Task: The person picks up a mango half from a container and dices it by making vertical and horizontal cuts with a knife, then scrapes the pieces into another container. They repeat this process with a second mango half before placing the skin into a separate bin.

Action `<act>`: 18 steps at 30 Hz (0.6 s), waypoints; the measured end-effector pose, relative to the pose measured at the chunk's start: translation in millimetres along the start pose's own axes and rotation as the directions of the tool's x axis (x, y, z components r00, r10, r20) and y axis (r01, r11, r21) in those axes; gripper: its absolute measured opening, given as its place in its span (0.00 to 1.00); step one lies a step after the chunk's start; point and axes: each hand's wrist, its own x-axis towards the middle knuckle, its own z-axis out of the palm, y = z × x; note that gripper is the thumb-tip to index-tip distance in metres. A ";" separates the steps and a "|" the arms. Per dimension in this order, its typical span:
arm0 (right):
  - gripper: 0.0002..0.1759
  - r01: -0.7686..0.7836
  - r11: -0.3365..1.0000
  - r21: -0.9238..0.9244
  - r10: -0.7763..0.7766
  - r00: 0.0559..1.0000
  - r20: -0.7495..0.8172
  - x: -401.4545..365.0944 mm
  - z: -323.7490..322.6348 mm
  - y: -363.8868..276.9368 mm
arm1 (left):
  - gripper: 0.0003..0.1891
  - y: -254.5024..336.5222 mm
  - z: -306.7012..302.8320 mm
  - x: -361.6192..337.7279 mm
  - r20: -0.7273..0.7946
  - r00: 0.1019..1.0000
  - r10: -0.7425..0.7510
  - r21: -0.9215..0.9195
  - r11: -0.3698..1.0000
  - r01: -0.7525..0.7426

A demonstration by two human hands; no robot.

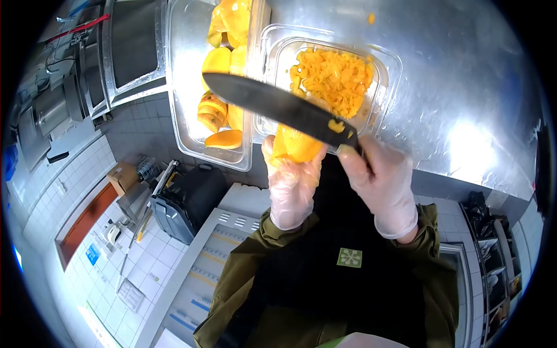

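- Here, the gloved left hand [290, 185] is clamped round a yellow piece [296, 145], mid-frame, at the near edge of the tub [394, 64].
- The right hand [383, 185] is closed on the knife [272, 104]; its blade slants toward the upper left, across the tub's rim and the tray [180, 87] edge.
- Dice [333, 78] fill the tub; halves [217, 61] lie in the tray.
- Bare counter [464, 69] lies open at upper right.

The steel counter [464, 75] carries a long tub [185, 75], a square tub [393, 64] beside it and a yellow scrap [370, 18]
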 end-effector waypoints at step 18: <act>0.19 0.022 0.959 -0.284 -0.032 0.999 -0.028 2.8 -14.0 14.3 | 0.13 111.9 42.8 152.2 0.499 0.864 -0.072 0.588 -0.704 -0.398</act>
